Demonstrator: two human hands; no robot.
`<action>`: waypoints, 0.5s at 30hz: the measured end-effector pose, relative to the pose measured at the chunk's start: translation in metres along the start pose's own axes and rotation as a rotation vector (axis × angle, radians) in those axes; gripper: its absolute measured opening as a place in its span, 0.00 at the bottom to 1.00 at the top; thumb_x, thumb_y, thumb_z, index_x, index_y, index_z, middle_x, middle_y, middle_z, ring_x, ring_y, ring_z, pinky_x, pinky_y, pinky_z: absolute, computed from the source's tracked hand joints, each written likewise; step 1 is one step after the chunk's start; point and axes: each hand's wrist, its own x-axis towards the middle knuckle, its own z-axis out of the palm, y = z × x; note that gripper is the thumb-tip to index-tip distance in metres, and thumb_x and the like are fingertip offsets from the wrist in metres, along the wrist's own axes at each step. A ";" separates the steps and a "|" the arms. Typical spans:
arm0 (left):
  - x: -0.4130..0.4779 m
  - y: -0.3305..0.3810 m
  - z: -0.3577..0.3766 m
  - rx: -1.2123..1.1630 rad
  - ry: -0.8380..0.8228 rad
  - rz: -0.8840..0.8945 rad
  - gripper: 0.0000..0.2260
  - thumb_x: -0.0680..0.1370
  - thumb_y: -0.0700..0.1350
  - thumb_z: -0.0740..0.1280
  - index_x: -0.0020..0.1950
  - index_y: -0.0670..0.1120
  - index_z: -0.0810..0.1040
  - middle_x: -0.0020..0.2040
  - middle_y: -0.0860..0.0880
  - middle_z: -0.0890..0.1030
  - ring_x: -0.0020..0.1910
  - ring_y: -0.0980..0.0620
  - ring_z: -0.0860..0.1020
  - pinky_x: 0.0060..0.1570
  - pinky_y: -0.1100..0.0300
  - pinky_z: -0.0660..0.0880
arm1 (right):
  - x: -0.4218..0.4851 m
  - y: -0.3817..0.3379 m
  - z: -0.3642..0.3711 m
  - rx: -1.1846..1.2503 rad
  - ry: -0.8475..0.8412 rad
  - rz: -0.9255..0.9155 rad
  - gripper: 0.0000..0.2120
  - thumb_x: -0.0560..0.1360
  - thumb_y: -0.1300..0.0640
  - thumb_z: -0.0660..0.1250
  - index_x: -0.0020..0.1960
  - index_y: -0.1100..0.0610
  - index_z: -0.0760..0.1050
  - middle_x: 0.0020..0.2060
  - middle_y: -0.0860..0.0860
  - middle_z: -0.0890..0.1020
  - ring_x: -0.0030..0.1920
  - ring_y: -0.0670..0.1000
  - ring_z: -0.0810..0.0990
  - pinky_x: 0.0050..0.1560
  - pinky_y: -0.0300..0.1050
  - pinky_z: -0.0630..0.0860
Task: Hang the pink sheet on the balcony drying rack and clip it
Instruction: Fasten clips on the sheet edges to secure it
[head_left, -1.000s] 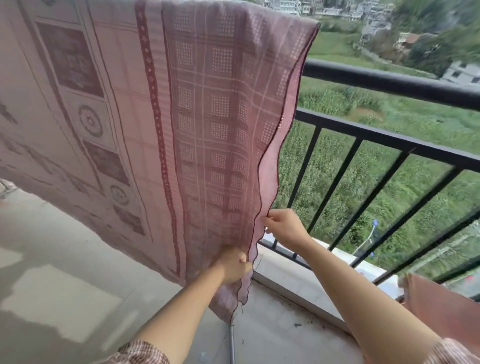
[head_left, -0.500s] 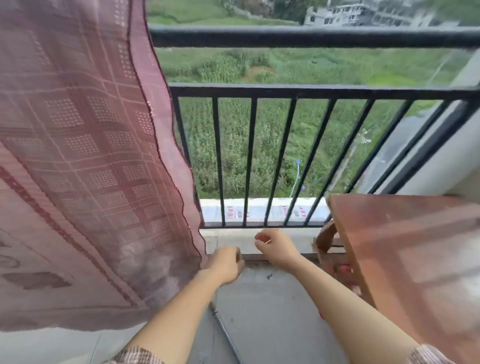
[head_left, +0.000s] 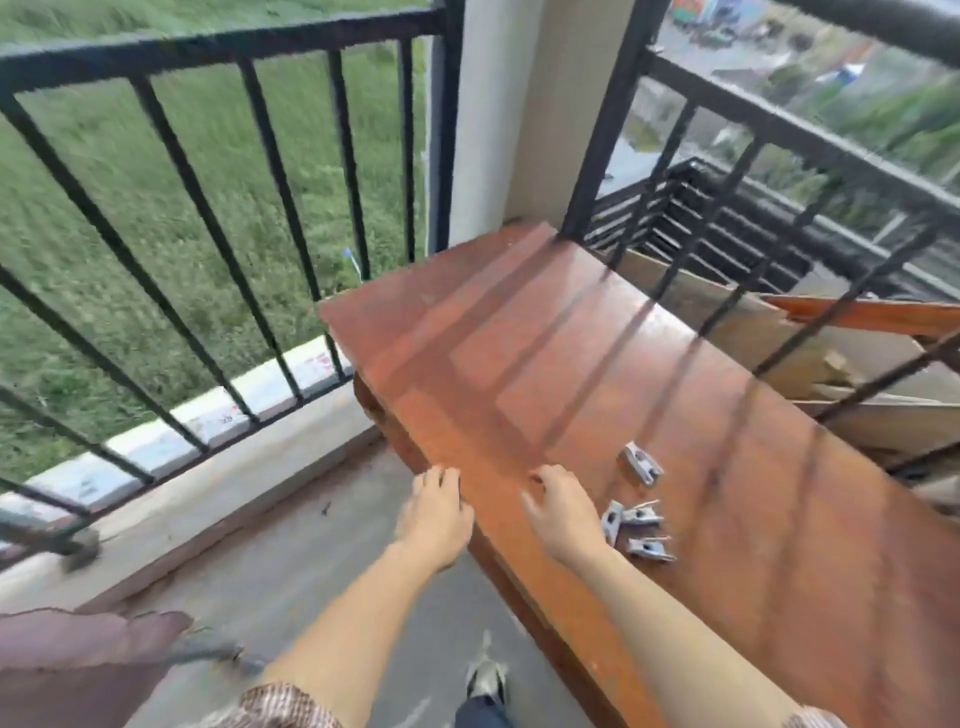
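Note:
Only a corner of the pink sheet (head_left: 78, 654) shows at the bottom left. Several metal clips (head_left: 636, 512) lie on a reddish-brown wooden table (head_left: 519, 364) at the right. My right hand (head_left: 561, 512) hovers over the table just left of the clips, fingers loosely spread and holding nothing. My left hand (head_left: 434, 514) is at the table's near left edge, fingers loosely curled, with nothing in it. The drying rack's upper part is out of view.
A black balcony railing (head_left: 208, 52) runs along the left and far right, with a white pillar (head_left: 493, 104) at the corner. Wooden boards (head_left: 831, 353) lie behind the table beyond the bars. My shoe (head_left: 485, 680) stands on the grey floor (head_left: 291, 545).
Both hands have let go of the sheet's edge. The view has swung right from the hanging sheet to the table, and both hands now reach toward the clips.

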 end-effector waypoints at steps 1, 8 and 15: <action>0.006 0.016 0.016 0.001 -0.043 0.010 0.21 0.78 0.47 0.57 0.71 0.44 0.63 0.73 0.45 0.63 0.72 0.44 0.60 0.68 0.52 0.62 | 0.002 0.023 -0.008 -0.002 0.015 0.032 0.15 0.77 0.54 0.63 0.61 0.58 0.75 0.58 0.54 0.77 0.62 0.55 0.72 0.63 0.48 0.68; 0.047 0.091 0.090 0.105 -0.165 0.106 0.24 0.81 0.48 0.53 0.76 0.48 0.54 0.79 0.48 0.49 0.77 0.49 0.48 0.72 0.52 0.56 | 0.039 0.128 -0.051 -0.047 0.093 0.182 0.14 0.76 0.56 0.62 0.60 0.59 0.73 0.58 0.54 0.75 0.63 0.56 0.69 0.62 0.50 0.67; 0.068 0.061 0.120 0.262 -0.085 0.166 0.26 0.78 0.55 0.51 0.74 0.47 0.66 0.75 0.44 0.64 0.72 0.42 0.66 0.67 0.47 0.65 | 0.083 0.170 -0.058 -0.086 0.051 0.367 0.25 0.75 0.44 0.65 0.64 0.58 0.66 0.59 0.54 0.70 0.64 0.56 0.69 0.60 0.53 0.70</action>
